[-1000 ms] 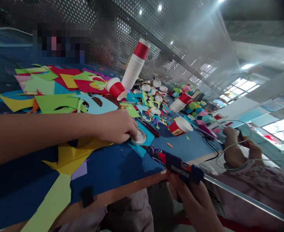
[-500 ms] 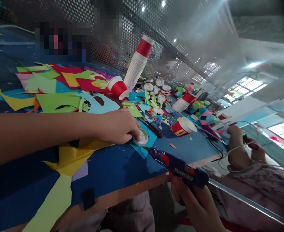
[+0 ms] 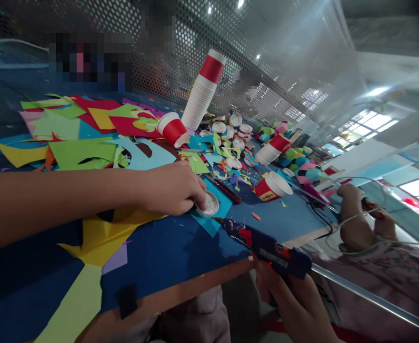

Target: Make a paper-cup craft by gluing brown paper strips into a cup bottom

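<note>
My left hand presses a round white paper-cup bottom down with curled fingers, one fingertip inside its rim. Under it lies a piece of blue paper on the table. In my right hand is a dark blue hot glue gun, its fingers wrapped around the handle. The gun's nozzle points left and sits at the near edge of the cup bottom; I cannot tell whether they touch. A clear glue stick sticks out of the gun's back end.
Paper scraps cover the table's left side. A tall cup stack, a tipped cup and an upright paper cup stand beyond. A dark red pen-like tool lies by the blue paper. Another person's hand is at right.
The view has shifted slightly. Both hands, the glue gun and the cup bottom keep nearly the same places relative to each other.
</note>
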The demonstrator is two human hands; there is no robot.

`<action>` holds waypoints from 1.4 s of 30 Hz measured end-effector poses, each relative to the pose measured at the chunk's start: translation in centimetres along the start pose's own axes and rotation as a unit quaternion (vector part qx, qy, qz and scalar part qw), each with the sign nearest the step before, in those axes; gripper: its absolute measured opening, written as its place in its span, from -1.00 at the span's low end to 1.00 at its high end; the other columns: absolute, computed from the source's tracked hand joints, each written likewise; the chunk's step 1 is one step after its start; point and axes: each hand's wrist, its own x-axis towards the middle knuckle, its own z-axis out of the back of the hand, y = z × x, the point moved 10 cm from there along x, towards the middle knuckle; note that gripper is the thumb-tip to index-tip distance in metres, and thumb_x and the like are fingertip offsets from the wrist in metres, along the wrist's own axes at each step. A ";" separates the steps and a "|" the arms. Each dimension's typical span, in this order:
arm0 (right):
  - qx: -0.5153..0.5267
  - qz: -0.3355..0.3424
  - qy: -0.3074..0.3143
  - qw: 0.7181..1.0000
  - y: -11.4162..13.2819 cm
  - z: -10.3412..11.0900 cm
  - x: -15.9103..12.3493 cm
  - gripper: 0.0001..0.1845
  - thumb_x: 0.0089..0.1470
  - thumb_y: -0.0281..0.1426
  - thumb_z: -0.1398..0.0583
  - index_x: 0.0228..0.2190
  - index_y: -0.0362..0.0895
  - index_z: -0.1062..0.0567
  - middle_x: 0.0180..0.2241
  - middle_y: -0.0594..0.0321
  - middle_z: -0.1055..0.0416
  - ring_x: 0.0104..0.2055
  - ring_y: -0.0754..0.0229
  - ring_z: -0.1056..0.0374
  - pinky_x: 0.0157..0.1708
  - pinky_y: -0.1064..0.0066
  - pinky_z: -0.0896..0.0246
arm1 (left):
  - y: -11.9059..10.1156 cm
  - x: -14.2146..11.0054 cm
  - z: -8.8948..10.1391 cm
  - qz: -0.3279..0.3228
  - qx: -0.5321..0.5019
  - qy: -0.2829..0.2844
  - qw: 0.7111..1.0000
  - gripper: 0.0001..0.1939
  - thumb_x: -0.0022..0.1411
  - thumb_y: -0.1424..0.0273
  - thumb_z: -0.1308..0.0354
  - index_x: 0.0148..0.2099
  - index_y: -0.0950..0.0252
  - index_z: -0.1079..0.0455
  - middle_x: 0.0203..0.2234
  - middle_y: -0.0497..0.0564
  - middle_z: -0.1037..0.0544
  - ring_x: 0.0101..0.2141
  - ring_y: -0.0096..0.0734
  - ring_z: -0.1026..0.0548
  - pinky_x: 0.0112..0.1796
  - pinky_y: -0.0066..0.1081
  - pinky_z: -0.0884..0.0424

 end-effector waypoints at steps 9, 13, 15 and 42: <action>-0.001 -0.019 -0.014 1.000 0.2 0.3 -0.1 -0.46 0.19 -0.02 -0.15 -0.66 -0.10 -0.32 -0.66 0.32 -0.19 -0.57 0.27 -0.10 -0.56 0.43 -0.07 | 0.1 0.0 0.0 0.001 -0.018 -0.006 1.000 -0.57 0.03 0.69 -0.09 -0.20 0.14 -0.62 -0.13 -0.13 -0.67 -0.18 -0.32 -0.60 -0.06 -0.24 -0.24; 0.011 -0.017 -0.005 1.000 -0.3 0.1 0.0 -0.47 0.17 -0.02 -0.17 -0.66 -0.10 -0.30 -0.67 0.33 -0.17 -0.58 0.28 -0.08 -0.59 0.44 -0.03 | 0.3 0.0 -0.2 0.009 -0.006 0.005 1.000 -0.58 0.06 0.67 -0.10 -0.18 0.13 -0.62 -0.15 -0.10 -0.68 -0.16 -0.28 -0.59 -0.03 -0.21 -0.22; 0.016 -0.022 -0.008 1.000 -0.4 0.1 0.0 -0.47 0.17 -0.02 -0.17 -0.65 -0.10 -0.31 -0.66 0.34 -0.18 -0.58 0.28 -0.08 -0.58 0.43 -0.03 | 0.3 0.0 -0.2 0.011 -0.002 0.006 1.000 -0.58 0.07 0.67 -0.09 -0.18 0.13 -0.62 -0.14 -0.10 -0.67 -0.15 -0.28 -0.58 -0.03 -0.22 -0.23; -0.001 -0.057 -0.026 0.998 -0.7 0.3 -0.3 -0.46 0.17 0.03 -0.16 -0.62 -0.10 -0.38 -0.65 0.28 -0.25 -0.55 0.24 -0.18 -0.57 0.41 -0.04 | 0.2 -0.1 0.0 0.008 -0.028 0.005 1.000 -0.57 0.08 0.69 -0.07 -0.17 0.15 -0.61 -0.11 -0.11 -0.66 -0.16 -0.34 -0.58 -0.02 -0.22 -0.19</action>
